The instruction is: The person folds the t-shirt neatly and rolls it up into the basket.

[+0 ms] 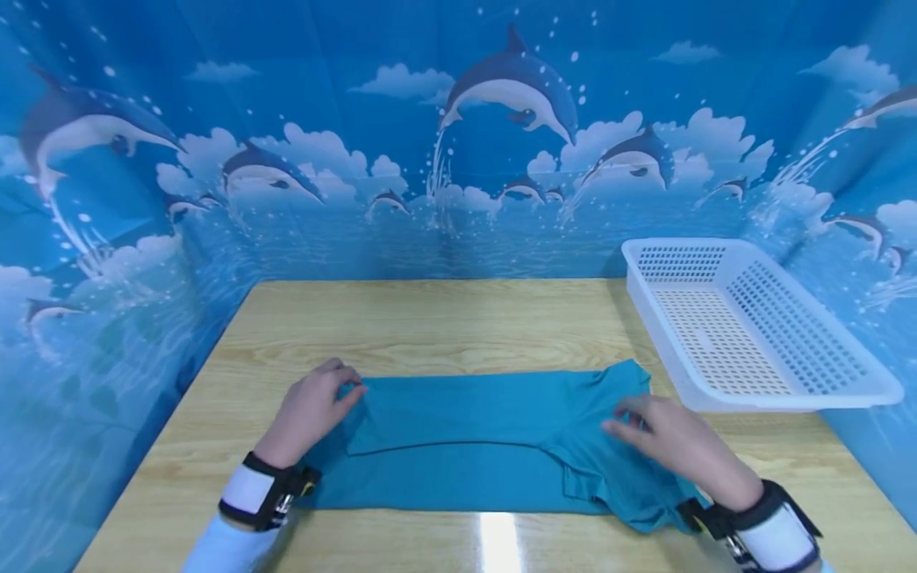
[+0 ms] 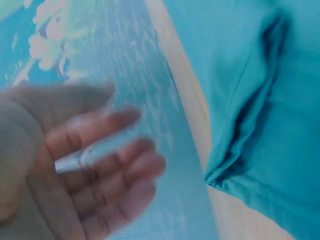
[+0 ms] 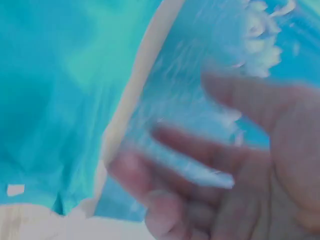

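A teal garment (image 1: pixel 444 477), possibly a shirt, lies lengthwise on the wooden table with its upper part folded over. Its right end is rumpled, with a short sleeve-like flap (image 1: pixel 583 484). My left hand (image 1: pixel 308 410) hovers at the garment's left end; the left wrist view shows its fingers (image 2: pixel 125 170) loosely bent with no cloth between them. Over the right end is my right hand (image 1: pixel 673 438), whose relaxed, blurred fingers (image 3: pixel 165 210) hold nothing in the right wrist view. A small white patch (image 3: pixel 15 190) shows near one garment edge there.
A white perforated plastic basket (image 1: pixel 759 398) stands at the table's right rear. Bare wood of the table (image 1: pixel 430 326) shows behind the garment. A blue dolphin-print curtain (image 1: pixel 401 231) borders the back and both sides.
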The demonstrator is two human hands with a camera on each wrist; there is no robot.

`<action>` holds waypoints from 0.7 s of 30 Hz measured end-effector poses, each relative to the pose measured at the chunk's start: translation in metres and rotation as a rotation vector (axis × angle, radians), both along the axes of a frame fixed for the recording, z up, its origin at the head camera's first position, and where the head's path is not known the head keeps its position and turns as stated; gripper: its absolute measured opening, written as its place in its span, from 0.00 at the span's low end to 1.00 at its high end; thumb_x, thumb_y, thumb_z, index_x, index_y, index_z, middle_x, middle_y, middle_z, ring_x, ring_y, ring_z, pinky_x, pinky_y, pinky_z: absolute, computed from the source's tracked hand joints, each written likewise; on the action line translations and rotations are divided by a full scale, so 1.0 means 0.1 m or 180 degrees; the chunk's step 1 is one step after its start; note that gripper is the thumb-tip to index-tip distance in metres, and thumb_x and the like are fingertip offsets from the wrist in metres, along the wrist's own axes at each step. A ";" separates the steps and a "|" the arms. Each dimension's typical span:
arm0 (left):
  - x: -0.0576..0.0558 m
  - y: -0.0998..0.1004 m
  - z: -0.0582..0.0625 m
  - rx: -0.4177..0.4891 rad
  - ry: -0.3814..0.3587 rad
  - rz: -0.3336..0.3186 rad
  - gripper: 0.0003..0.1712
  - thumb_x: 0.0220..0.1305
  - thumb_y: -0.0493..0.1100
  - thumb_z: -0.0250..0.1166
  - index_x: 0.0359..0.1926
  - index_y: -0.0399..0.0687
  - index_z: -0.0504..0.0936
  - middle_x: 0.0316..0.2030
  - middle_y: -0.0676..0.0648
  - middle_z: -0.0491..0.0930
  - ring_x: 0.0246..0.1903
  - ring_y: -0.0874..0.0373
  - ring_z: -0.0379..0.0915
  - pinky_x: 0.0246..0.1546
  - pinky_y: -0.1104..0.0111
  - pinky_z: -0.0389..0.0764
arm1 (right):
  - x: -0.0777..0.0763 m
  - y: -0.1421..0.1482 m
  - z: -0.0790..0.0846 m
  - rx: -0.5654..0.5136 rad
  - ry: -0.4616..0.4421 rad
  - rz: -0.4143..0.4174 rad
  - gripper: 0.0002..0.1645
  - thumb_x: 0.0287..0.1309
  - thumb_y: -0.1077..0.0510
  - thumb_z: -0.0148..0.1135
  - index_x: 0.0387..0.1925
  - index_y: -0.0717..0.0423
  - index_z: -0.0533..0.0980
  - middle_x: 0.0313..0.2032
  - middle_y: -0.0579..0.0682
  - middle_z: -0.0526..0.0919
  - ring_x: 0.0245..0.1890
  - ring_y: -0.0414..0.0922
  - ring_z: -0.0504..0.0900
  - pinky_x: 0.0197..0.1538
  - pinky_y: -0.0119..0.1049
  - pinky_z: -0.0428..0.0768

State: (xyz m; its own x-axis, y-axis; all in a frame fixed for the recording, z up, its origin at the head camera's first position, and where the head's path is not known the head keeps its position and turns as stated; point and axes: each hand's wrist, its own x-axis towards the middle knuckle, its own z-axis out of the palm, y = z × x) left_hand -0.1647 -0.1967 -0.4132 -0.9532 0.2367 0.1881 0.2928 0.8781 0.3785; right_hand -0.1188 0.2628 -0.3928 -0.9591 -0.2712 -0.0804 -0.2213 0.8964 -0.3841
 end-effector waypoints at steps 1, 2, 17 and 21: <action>-0.06 -0.03 0.01 0.0062 -0.0006 0.0105 0.11 0.63 0.46 0.63 0.38 0.43 0.84 0.31 0.47 0.78 0.24 0.60 0.70 0.19 0.71 0.68 | -0.10 0.02 0.00 0.0063 0.0124 -0.0155 0.26 0.62 0.42 0.58 0.48 0.60 0.78 0.34 0.54 0.81 0.29 0.44 0.78 0.29 0.37 0.75; -0.12 -0.06 0.01 0.0141 -0.0054 0.0207 0.12 0.65 0.46 0.61 0.40 0.41 0.83 0.31 0.46 0.79 0.24 0.59 0.70 0.19 0.70 0.68 | -0.20 0.04 -0.01 0.0114 0.0238 -0.0277 0.26 0.63 0.46 0.58 0.51 0.63 0.75 0.38 0.60 0.81 0.32 0.49 0.79 0.30 0.41 0.76; -0.51 -0.22 -0.25 0.0294 -0.0745 0.0195 0.15 0.62 0.31 0.56 0.46 0.44 0.83 0.47 0.40 0.78 0.46 0.45 0.74 0.40 0.55 0.76 | -0.90 0.23 -0.51 -0.0005 0.0470 -0.0965 0.16 0.55 0.70 0.51 0.44 0.69 0.78 0.42 0.67 0.78 0.38 0.59 0.78 0.34 0.48 0.76; -0.52 -0.23 -0.29 0.0515 -0.0674 0.0393 0.11 0.62 0.33 0.59 0.44 0.43 0.82 0.42 0.42 0.81 0.41 0.49 0.75 0.35 0.62 0.74 | -0.96 0.30 -0.53 -0.0546 0.0459 -0.1067 0.12 0.60 0.67 0.52 0.40 0.69 0.80 0.39 0.65 0.81 0.39 0.57 0.79 0.38 0.47 0.76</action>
State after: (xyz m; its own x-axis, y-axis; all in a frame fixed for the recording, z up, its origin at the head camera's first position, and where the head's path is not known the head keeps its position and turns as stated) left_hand -0.2162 -0.2201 -0.4421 -0.9950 0.0996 0.0076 0.0869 0.8254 0.5578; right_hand -0.2151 0.2926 -0.4462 -0.9949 0.0607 0.0806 0.0098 0.8536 -0.5209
